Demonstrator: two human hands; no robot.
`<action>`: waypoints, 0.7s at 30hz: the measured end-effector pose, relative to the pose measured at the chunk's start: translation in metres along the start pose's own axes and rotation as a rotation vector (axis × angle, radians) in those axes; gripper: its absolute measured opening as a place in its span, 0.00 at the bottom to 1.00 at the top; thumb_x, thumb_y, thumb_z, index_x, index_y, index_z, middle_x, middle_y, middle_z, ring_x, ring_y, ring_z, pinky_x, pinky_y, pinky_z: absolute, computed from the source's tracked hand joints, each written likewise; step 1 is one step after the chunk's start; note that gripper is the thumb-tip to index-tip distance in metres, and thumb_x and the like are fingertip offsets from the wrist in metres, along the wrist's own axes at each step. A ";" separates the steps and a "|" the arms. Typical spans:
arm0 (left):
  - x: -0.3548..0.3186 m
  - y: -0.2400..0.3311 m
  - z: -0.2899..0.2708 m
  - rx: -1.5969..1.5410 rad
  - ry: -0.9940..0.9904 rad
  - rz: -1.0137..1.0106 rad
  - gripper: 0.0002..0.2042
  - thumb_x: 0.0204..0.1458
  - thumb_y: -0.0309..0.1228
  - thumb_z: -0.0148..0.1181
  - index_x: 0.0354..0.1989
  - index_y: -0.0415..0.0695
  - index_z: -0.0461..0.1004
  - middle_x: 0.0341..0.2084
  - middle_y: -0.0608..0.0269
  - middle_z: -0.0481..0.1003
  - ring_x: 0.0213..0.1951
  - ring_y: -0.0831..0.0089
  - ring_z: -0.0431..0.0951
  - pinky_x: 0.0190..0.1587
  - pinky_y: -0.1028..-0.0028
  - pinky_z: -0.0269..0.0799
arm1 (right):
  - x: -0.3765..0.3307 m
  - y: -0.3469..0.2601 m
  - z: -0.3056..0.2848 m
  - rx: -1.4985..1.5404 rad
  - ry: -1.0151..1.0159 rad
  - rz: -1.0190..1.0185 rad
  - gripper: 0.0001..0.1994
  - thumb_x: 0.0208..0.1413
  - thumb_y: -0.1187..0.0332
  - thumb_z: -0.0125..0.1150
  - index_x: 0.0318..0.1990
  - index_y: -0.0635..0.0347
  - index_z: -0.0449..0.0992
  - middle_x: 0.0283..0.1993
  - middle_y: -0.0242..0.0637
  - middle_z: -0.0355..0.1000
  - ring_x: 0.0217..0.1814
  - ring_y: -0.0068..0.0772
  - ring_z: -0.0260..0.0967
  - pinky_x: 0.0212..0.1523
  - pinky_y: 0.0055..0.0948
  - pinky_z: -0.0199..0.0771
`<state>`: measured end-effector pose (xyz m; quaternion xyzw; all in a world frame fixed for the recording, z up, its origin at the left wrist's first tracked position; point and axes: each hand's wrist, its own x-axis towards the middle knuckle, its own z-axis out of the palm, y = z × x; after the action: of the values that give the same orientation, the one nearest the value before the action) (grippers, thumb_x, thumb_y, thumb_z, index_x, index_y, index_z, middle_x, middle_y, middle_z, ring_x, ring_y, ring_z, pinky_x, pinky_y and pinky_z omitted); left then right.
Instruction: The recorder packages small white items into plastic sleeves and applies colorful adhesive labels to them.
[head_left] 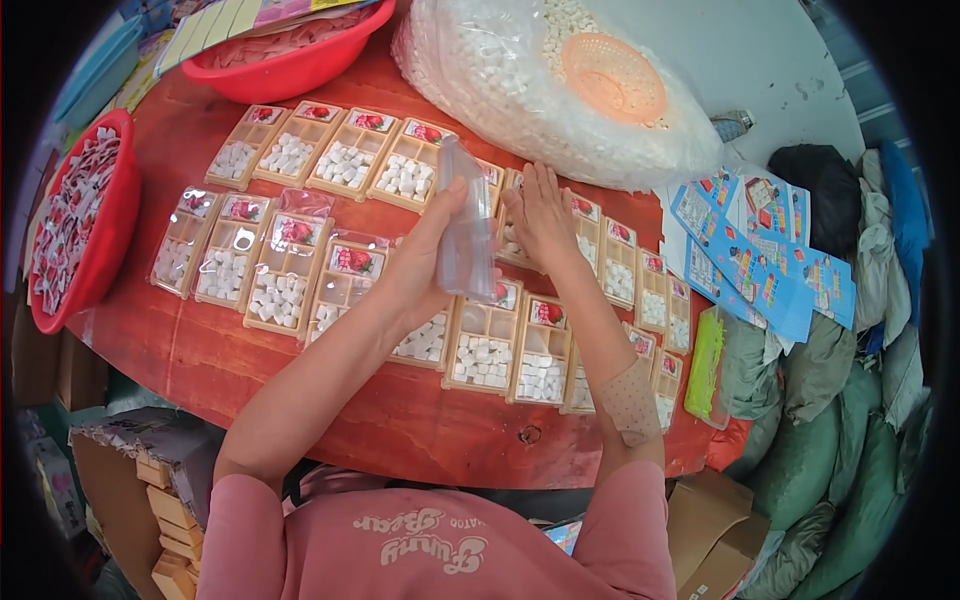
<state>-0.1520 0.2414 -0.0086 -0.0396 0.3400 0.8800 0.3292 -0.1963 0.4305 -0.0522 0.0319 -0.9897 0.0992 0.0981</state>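
My left hand (pixel 432 240) grips an upright stack of clear plastic lids (pixel 467 225) over the middle of the table. To its right, my right hand (pixel 545 225) lies stretched out over the back row of trays, fingers extended. It hides part of the trays below, and I cannot tell whether it presses on one. Two rows of beige divided trays (pixel 285 275) hold small white pieces and packets with red strawberry pictures. A clear cover lies over the tray (pixel 180 245) at the far left of the front row. My left forearm crosses several front trays.
A large clear bag (pixel 480 90) of white pieces stands at the back, an orange basket (pixel 612 80) in it. Red basins (pixel 300 65) of packets sit at the back left and left edge. Blue printed cards (pixel 750 260) and a green container (pixel 708 370) lie right.
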 end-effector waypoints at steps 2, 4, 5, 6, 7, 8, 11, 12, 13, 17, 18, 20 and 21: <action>-0.014 0.007 -0.001 -0.008 -0.004 0.037 0.31 0.50 0.57 0.46 0.55 0.46 0.59 0.44 0.54 0.69 0.44 0.64 0.71 0.42 0.62 0.71 | 0.000 0.002 0.000 -0.023 -0.069 0.042 0.31 0.60 0.50 0.33 0.62 0.68 0.48 0.67 0.48 0.42 0.71 0.43 0.34 0.66 0.45 0.33; -0.025 0.012 -0.004 -0.019 0.008 0.042 0.31 0.51 0.57 0.45 0.55 0.46 0.59 0.45 0.53 0.69 0.45 0.63 0.71 0.43 0.62 0.71 | 0.000 0.003 0.002 -0.035 -0.055 0.037 0.31 0.60 0.50 0.34 0.62 0.68 0.48 0.67 0.48 0.43 0.70 0.43 0.35 0.66 0.46 0.34; -0.030 0.014 -0.005 -0.027 0.019 0.048 0.31 0.51 0.57 0.45 0.55 0.46 0.59 0.45 0.53 0.69 0.46 0.63 0.72 0.43 0.62 0.71 | 0.000 0.005 0.003 -0.046 -0.037 0.032 0.31 0.60 0.50 0.34 0.61 0.68 0.49 0.67 0.48 0.43 0.70 0.44 0.36 0.66 0.46 0.34; -0.036 0.015 -0.006 -0.029 0.019 0.050 0.31 0.51 0.57 0.45 0.55 0.46 0.59 0.45 0.53 0.69 0.46 0.63 0.72 0.43 0.62 0.71 | 0.000 0.004 0.001 -0.047 -0.038 0.029 0.31 0.60 0.50 0.34 0.61 0.68 0.49 0.67 0.48 0.43 0.70 0.44 0.36 0.66 0.46 0.34; -0.041 0.016 -0.006 -0.033 0.022 0.057 0.31 0.51 0.57 0.44 0.55 0.45 0.59 0.46 0.52 0.69 0.46 0.62 0.72 0.44 0.62 0.71 | 0.001 0.004 -0.002 -0.044 -0.036 0.041 0.31 0.60 0.51 0.35 0.61 0.68 0.49 0.66 0.49 0.44 0.70 0.45 0.37 0.66 0.46 0.35; -0.046 0.016 -0.006 -0.036 0.023 0.064 0.31 0.52 0.56 0.44 0.55 0.45 0.59 0.46 0.51 0.69 0.46 0.61 0.72 0.44 0.63 0.71 | 0.001 0.004 -0.005 -0.041 -0.033 0.053 0.30 0.60 0.51 0.35 0.61 0.68 0.50 0.66 0.49 0.45 0.69 0.45 0.38 0.66 0.46 0.35; -0.056 0.014 -0.009 -0.042 0.025 0.054 0.31 0.52 0.56 0.43 0.56 0.45 0.58 0.46 0.51 0.69 0.47 0.60 0.72 0.44 0.64 0.72 | -0.004 -0.009 -0.014 -0.012 0.011 0.091 0.29 0.59 0.52 0.37 0.60 0.67 0.52 0.65 0.50 0.46 0.69 0.46 0.39 0.65 0.46 0.36; -0.060 0.014 -0.009 -0.045 0.028 0.059 0.31 0.52 0.56 0.43 0.56 0.45 0.58 0.46 0.51 0.69 0.47 0.60 0.72 0.44 0.64 0.72 | -0.009 -0.012 -0.017 -0.029 0.028 0.076 0.29 0.59 0.52 0.38 0.60 0.65 0.53 0.66 0.50 0.45 0.69 0.48 0.39 0.65 0.47 0.36; -0.064 0.014 -0.008 -0.023 0.028 0.060 0.31 0.52 0.56 0.43 0.56 0.45 0.58 0.46 0.51 0.69 0.47 0.60 0.72 0.44 0.64 0.72 | -0.015 -0.015 -0.021 -0.029 0.026 0.071 0.29 0.59 0.52 0.38 0.60 0.65 0.53 0.66 0.50 0.45 0.69 0.48 0.39 0.65 0.47 0.36; -0.070 0.012 -0.011 -0.006 0.022 0.056 0.31 0.52 0.56 0.44 0.57 0.45 0.57 0.46 0.51 0.69 0.47 0.61 0.72 0.44 0.64 0.72 | -0.040 -0.027 -0.028 -0.077 -0.051 -0.093 0.29 0.57 0.50 0.41 0.61 0.59 0.54 0.66 0.52 0.42 0.68 0.53 0.37 0.64 0.51 0.34; -0.070 0.011 -0.010 -0.008 0.016 0.058 0.31 0.52 0.56 0.44 0.57 0.45 0.57 0.46 0.51 0.69 0.47 0.61 0.72 0.44 0.64 0.72 | -0.044 -0.028 -0.031 -0.147 -0.090 -0.139 0.29 0.57 0.49 0.42 0.61 0.57 0.54 0.66 0.53 0.41 0.68 0.54 0.37 0.64 0.53 0.34; -0.069 0.008 -0.009 -0.026 -0.008 0.038 0.32 0.52 0.56 0.44 0.57 0.45 0.56 0.47 0.52 0.68 0.47 0.61 0.72 0.44 0.64 0.72 | -0.044 -0.020 -0.024 -0.132 -0.100 -0.143 0.30 0.56 0.47 0.42 0.61 0.56 0.54 0.66 0.54 0.42 0.69 0.55 0.36 0.64 0.54 0.33; -0.069 0.007 -0.009 -0.025 -0.011 0.040 0.32 0.52 0.56 0.44 0.57 0.45 0.56 0.47 0.52 0.68 0.47 0.61 0.72 0.44 0.64 0.72 | -0.041 -0.016 -0.022 -0.115 -0.089 -0.116 0.31 0.56 0.46 0.41 0.61 0.56 0.53 0.66 0.54 0.41 0.69 0.55 0.35 0.64 0.54 0.33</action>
<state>-0.1035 0.1938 0.0087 -0.0320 0.3277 0.8908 0.3132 -0.1506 0.4207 -0.0364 0.0878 -0.9937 0.0349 0.0610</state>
